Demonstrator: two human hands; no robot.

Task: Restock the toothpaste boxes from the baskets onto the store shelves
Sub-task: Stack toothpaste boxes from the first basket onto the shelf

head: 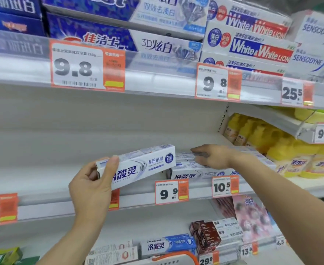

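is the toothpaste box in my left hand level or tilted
Tilted. The left hand grips the white toothpaste box at its near end, and its far end rises toward the right.

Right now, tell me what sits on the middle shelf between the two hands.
In the head view, only the far end of the toothpaste box that the left hand grips; the right hand rests on stacked boxes just beyond.

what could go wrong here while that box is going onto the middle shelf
1. The left hand grips the white toothpaste box only at its left end, so the tilted far end may well droop or slip.
2. The right hand rests flat on the stacked boxes close to the shelf edge; a push could slide them off.
3. The raised box could knock that stack as it goes in.
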